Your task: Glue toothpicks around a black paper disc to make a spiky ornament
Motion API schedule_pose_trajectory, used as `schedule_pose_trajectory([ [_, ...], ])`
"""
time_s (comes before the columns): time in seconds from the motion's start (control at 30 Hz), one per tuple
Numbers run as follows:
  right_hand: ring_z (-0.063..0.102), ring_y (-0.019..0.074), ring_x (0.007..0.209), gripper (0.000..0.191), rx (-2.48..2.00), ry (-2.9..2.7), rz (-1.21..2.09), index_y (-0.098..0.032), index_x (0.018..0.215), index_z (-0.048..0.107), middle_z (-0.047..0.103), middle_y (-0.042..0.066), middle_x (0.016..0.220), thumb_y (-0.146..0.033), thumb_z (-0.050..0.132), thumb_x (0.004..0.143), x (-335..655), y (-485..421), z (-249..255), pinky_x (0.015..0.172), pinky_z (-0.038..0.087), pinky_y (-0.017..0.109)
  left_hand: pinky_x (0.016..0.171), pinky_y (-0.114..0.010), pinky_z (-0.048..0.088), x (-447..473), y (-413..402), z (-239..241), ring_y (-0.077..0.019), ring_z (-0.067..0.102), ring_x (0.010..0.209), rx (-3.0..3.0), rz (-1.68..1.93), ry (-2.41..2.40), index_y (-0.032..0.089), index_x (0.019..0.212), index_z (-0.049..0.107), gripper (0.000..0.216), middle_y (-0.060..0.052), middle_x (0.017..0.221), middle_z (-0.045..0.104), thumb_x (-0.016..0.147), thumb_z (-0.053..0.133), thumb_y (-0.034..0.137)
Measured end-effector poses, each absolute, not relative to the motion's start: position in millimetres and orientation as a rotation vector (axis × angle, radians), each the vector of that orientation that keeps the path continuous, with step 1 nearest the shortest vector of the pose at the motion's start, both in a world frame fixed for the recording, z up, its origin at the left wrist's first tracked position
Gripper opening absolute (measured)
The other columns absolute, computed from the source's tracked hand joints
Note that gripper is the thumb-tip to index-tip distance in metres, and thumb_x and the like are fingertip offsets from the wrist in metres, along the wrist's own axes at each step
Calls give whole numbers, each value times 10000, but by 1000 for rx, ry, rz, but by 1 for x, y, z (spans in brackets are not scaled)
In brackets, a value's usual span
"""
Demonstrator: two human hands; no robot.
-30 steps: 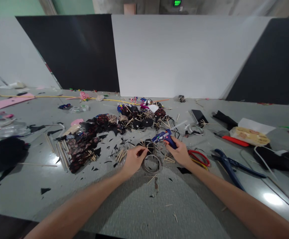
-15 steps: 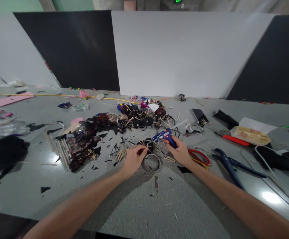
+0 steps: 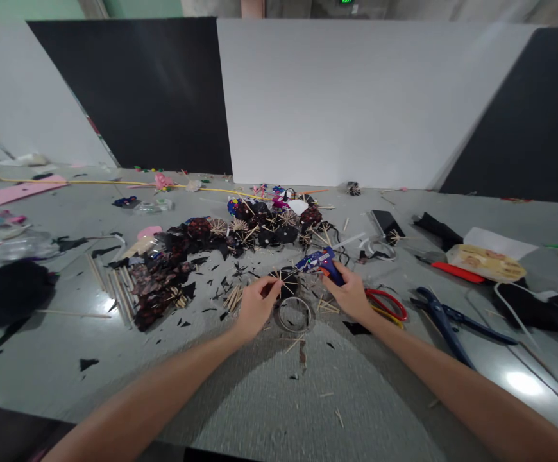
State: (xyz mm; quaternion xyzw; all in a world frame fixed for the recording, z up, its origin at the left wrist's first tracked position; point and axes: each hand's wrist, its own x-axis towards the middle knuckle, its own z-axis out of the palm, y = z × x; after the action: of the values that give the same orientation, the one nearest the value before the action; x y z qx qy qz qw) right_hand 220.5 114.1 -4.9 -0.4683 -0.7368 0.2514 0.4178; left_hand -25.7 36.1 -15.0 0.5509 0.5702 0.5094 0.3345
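Note:
My right hand (image 3: pixel 346 289) is wrapped round a blue glue gun (image 3: pixel 318 260), its nozzle pointing left, above and beside a round black piece. Thin wooden sticks fan out over that black disc (image 3: pixel 289 286). At its left edge my left hand (image 3: pixel 257 305) is closed in a pinch on a short wooden stick (image 3: pixel 280 276), partly hidden by the fingertips. Just below the disc lies a roll of tape (image 3: pixel 294 314), seen as a ring. Short cut sticks (image 3: pixel 233 298) lie left of my left hand, and more sticks (image 3: pixel 327 306) lie by my right wrist.
Black fabric scraps and finished-looking stick wheels (image 3: pixel 286 221) heap up behind my hands. Dark patterned fabric (image 3: pixel 158 289) lies left. On the right are red-handled scissors (image 3: pixel 388 304), blue pliers (image 3: pixel 440 324), a phone (image 3: pixel 387 224) and a wipes pack (image 3: pixel 485 262). Panels (image 3: pixel 346 102) stand behind.
My left fingertips have shifted slightly left on the disc's edge. The glue gun has moved a little to the right, its nozzle farther from the disc.

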Motion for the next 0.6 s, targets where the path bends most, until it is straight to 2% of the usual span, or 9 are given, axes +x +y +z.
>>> schedule_pose_trajectory([
  [0.23,485,152,646,268,-1199,-1848,619,-173,930,675,574,-15,733,-435,652,875,220,114,-5,616,396,256,710,-277,500,-25,36,-13,-190,691,799,1401,1337,1456,198,918,774,256,-31,875,774,917,671,432],
  [0.6,508,159,678,228,-1164,-1880,608,-185,920,663,571,-14,756,-411,645,892,220,113,-7,652,406,265,711,-273,496,-24,36,-10,-187,689,782,1379,1327,1437,192,874,764,227,-29,847,768,881,708,412],
])
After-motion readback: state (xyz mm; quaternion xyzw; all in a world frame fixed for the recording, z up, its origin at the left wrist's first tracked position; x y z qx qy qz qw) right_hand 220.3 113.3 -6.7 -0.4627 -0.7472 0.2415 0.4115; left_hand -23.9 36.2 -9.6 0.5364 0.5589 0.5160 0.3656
